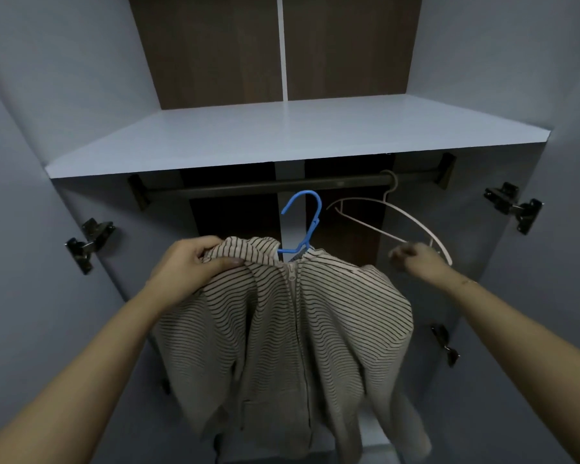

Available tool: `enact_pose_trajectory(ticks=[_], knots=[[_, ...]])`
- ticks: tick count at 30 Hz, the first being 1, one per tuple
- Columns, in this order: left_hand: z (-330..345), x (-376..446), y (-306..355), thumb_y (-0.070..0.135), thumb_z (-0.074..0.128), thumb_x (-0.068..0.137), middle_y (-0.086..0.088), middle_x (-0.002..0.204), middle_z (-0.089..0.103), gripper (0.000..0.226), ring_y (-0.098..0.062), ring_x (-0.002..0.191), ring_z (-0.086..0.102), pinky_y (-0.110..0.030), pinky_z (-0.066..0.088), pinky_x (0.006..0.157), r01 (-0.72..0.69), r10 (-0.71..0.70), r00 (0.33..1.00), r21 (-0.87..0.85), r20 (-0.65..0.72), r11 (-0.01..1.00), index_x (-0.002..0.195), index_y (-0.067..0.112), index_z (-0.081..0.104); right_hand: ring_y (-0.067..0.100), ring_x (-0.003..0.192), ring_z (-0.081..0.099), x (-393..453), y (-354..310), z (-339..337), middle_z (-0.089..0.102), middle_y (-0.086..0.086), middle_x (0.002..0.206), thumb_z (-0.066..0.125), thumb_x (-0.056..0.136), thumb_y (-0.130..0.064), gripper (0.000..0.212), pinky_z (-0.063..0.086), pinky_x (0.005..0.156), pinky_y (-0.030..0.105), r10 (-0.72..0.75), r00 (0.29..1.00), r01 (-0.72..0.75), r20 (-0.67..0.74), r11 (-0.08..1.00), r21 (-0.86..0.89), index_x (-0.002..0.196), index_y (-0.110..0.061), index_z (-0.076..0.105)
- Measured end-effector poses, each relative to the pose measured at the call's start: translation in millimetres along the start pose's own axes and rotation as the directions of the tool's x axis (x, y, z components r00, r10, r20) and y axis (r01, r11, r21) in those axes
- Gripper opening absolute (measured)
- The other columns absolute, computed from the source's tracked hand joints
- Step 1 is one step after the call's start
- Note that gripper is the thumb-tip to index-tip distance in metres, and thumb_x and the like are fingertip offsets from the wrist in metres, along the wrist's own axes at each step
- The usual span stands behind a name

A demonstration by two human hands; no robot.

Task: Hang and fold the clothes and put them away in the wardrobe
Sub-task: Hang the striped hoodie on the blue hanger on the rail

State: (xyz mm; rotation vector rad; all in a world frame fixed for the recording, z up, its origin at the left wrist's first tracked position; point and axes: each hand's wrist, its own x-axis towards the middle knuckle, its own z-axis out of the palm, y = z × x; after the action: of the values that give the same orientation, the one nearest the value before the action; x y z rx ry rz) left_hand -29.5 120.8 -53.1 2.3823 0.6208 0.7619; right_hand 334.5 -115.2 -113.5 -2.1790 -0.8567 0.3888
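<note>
Now my left hand point(195, 262) pinches the hoodie's point(288, 329) shoulder — blue hanger point(303, 222) hook just below the rail point(265, 186); right hand point(416, 259) loosely curled, empty.

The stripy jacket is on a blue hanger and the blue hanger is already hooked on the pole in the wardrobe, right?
Not quite. The stripy jacket is on the blue hanger, but the head view shows its hook just below the pole, not over it yet. The left hand holds the jacket up. Only the white hanger hangs on the pole.
</note>
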Motion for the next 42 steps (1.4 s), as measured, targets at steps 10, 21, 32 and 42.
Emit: enact_pose_trajectory(ticks=[10,21,32,42], knots=[[36,13,39,0.069,0.056,0.075,0.020,0.087,0.068,0.036,0.001,0.084,0.062,-0.043,0.054,0.077,-0.044,0.036,0.992,0.064,0.119,0.997,0.094,0.040,0.066,0.037,0.068,0.056,-79,-113,52,0.060,0.028,0.074,0.045,0.103,-0.031,0.046,0.049,0.074,0.043,-0.453,0.892,0.414,0.009,0.822,0.390,0.076,0.000,0.067],[111,-69,-1,0.073,0.057,0.071,0.001,0.110,0.056,0.067,-0.019,0.107,0.055,-0.041,0.046,0.097,0.539,-0.574,0.812,-0.240,-0.106,0.807,0.107,0.017,0.054,0.011,0.053,0.055,-82,-124,48,0.058,0.001,0.053,0.045,0.101,-0.039,0.055,0.047,0.065,0.033,-0.360,0.922,0.385,-0.144,0.894,0.227,0.063,-0.006,0.067],[103,-53,18,0.016,0.055,0.098,-0.009,0.063,0.069,0.025,-0.012,0.051,0.068,-0.020,0.056,0.051,0.515,-0.549,0.823,-0.598,0.146,0.614,0.081,-0.002,0.062,0.026,0.070,0.045,-81,-98,25,0.053,0.014,0.072,0.048,0.100,-0.017,0.032,0.036,0.068,0.034,-0.251,0.893,0.167,0.372,0.955,0.243,0.072,-0.006,0.059],[15,-37,-49,0.015,0.054,0.098,-0.014,0.075,0.061,0.023,-0.025,0.071,0.053,-0.034,0.036,0.065,0.263,-0.251,0.965,0.311,-0.081,0.913,0.080,0.002,0.061,0.003,0.078,0.062,-69,-51,21,0.068,-0.006,0.080,0.045,0.100,-0.009,0.030,0.046,0.077,0.016,-0.201,0.818,0.226,0.539,0.974,0.021,0.085,-0.018,0.070]])
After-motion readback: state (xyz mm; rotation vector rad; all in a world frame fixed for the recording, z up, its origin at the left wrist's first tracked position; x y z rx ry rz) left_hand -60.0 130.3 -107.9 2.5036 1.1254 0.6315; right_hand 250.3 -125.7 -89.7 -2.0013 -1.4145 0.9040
